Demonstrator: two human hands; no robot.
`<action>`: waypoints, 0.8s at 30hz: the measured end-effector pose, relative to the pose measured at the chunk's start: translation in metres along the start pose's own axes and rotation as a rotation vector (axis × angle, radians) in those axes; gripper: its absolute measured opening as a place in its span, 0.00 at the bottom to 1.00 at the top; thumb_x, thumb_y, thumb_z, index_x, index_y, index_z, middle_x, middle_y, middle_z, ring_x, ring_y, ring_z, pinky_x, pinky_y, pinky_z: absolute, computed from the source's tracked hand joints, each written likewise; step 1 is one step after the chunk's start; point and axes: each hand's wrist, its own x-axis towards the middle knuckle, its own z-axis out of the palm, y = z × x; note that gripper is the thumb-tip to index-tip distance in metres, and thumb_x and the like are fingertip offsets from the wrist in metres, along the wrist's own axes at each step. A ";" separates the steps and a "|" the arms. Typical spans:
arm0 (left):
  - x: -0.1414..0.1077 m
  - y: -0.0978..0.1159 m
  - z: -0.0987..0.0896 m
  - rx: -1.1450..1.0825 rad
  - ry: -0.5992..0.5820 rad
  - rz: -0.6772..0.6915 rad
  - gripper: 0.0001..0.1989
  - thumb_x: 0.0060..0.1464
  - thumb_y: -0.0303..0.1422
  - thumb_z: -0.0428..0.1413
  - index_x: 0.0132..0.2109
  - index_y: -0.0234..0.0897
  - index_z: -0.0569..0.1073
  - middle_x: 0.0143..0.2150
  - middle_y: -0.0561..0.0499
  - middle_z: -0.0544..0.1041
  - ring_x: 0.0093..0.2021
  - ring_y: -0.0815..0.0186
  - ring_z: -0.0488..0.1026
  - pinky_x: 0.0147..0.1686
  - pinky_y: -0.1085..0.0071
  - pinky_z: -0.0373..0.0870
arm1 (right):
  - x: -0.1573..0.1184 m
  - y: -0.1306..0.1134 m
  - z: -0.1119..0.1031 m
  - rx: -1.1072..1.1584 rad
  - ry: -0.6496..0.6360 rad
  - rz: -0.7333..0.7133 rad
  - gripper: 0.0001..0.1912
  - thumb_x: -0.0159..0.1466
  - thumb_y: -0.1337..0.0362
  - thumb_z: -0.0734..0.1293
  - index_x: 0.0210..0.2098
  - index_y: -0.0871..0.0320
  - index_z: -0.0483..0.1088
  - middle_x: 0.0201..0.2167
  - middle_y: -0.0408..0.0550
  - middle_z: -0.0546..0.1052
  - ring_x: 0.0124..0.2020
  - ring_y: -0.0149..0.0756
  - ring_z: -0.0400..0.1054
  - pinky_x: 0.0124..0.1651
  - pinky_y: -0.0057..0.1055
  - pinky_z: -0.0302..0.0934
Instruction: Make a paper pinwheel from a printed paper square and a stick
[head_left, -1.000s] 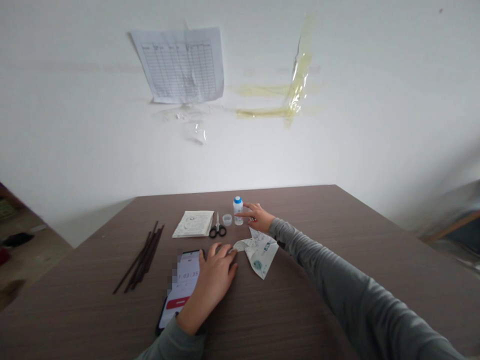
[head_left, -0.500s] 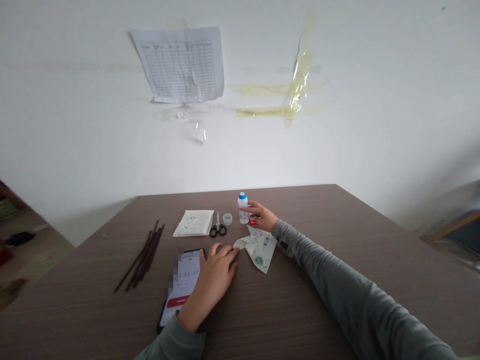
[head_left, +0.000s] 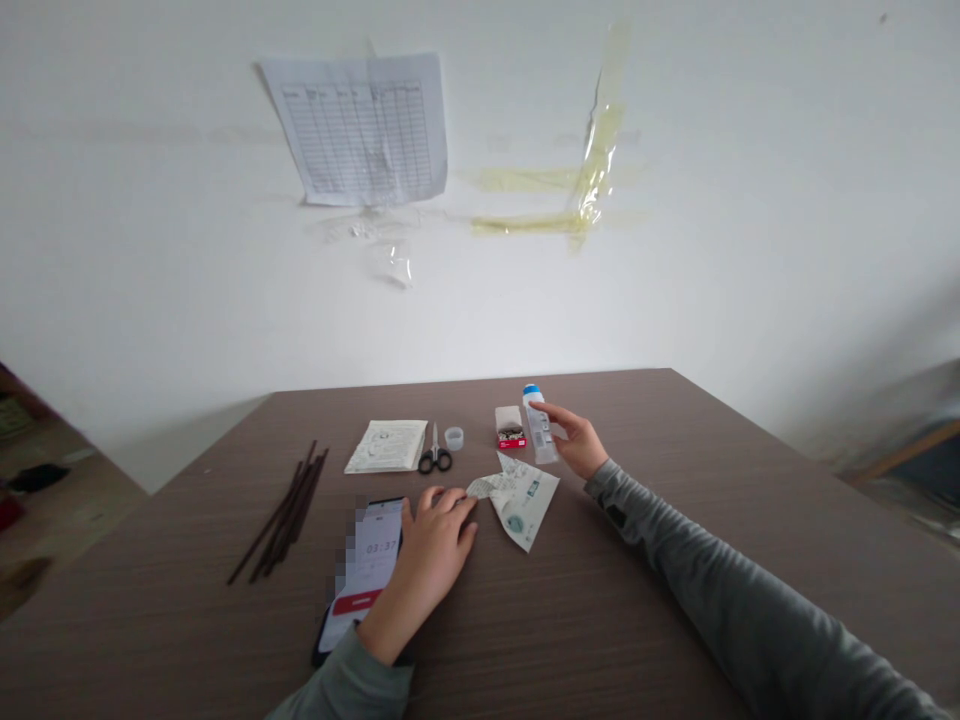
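My left hand [head_left: 431, 545] lies on the table with its fingers outstretched. Its thumb rests by the phone [head_left: 367, 570], and its fingertips come near the edge of a torn paper packet [head_left: 525, 505]. Farther back, my right hand [head_left: 577, 440] has its fingers at a small blue-capped bottle [head_left: 532, 393]. In front of the bottle's cap end shows a clear plastic part [head_left: 541, 440]; whether it belongs to the bottle I cannot tell. Just left of it stands an opened small red-and-white box [head_left: 511, 430] with dark small pieces inside.
A small clear cup [head_left: 454, 438] and black-handled scissors [head_left: 435, 458] lie beside a flat white packet [head_left: 388, 446]. Several thin dark sticks [head_left: 289, 515] are at the left. Behind the table rises a wall [head_left: 487, 320] with a taped sheet [head_left: 364, 130].
My right hand has moved right, and the blue-capped bottle has shifted right with it. The small red-and-white box now shows fully. My left hand has stayed in place.
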 end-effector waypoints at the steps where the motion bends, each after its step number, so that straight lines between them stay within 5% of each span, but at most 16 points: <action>1: 0.000 0.000 0.000 0.000 0.008 0.001 0.25 0.82 0.26 0.62 0.74 0.53 0.93 0.81 0.43 0.89 0.84 0.36 0.79 0.87 0.22 0.72 | -0.005 0.002 -0.001 0.015 0.020 0.015 0.32 0.56 0.62 0.81 0.61 0.45 0.96 0.59 0.51 0.97 0.58 0.59 0.91 0.75 0.61 0.84; 9: -0.001 0.004 0.002 0.018 0.050 0.025 0.24 0.82 0.26 0.61 0.73 0.50 0.92 0.78 0.43 0.91 0.81 0.38 0.82 0.86 0.25 0.73 | -0.035 -0.005 0.001 -0.020 0.033 0.066 0.33 0.61 0.42 0.90 0.61 0.49 0.95 0.58 0.57 0.98 0.57 0.63 0.93 0.72 0.61 0.87; 12: 0.000 0.007 0.001 0.021 0.044 0.024 0.26 0.82 0.26 0.60 0.75 0.50 0.92 0.78 0.43 0.91 0.80 0.38 0.82 0.87 0.25 0.73 | -0.042 -0.012 0.006 -0.127 -0.041 0.042 0.27 0.65 0.37 0.89 0.52 0.49 0.94 0.53 0.57 0.98 0.55 0.65 0.93 0.67 0.62 0.88; 18: 0.002 0.005 0.004 0.000 0.043 0.059 0.25 0.82 0.29 0.61 0.73 0.52 0.93 0.75 0.41 0.91 0.77 0.37 0.83 0.83 0.26 0.76 | -0.047 -0.013 0.018 -0.403 -0.109 -0.075 0.16 0.71 0.43 0.88 0.38 0.46 0.89 0.45 0.54 0.94 0.55 0.64 0.90 0.77 0.68 0.80; 24: 0.002 0.007 0.007 0.010 0.055 0.076 0.26 0.82 0.28 0.61 0.76 0.53 0.92 0.75 0.41 0.91 0.75 0.39 0.83 0.83 0.24 0.75 | -0.049 -0.010 0.026 -0.500 -0.204 -0.032 0.19 0.73 0.46 0.87 0.34 0.47 0.84 0.46 0.54 0.91 0.60 0.63 0.87 0.90 0.81 0.62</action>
